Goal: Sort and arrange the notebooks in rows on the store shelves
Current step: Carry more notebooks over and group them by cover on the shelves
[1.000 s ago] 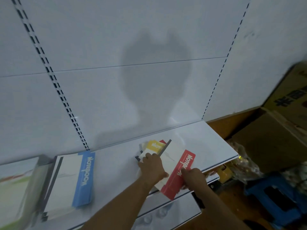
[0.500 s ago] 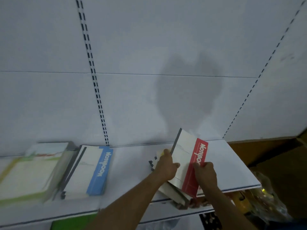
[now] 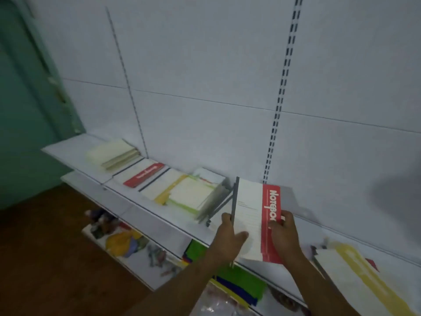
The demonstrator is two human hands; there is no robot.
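Above the shelf (image 3: 145, 215), both hands grip one red-banded notebook (image 3: 255, 215), held tilted off the surface: left hand (image 3: 227, 236) on its dark spine edge, right hand (image 3: 284, 233) on the red strip. Left of it, stacked notebooks (image 3: 189, 192) lie flat on the shelf.

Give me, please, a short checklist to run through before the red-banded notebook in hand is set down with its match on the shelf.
1. Grip: left hand and right hand both hold the red-banded notebook: ok.
2. Matching pile: a red-banded stack lies further left on the shelf: ok.
3. Path there: yellow-banded stack and green-edged stack lie between: not ok, lift over.
4. One notebook or several in hand: cannot tell.
5. Yellow-banded notebook at right is unsorted: not ok.
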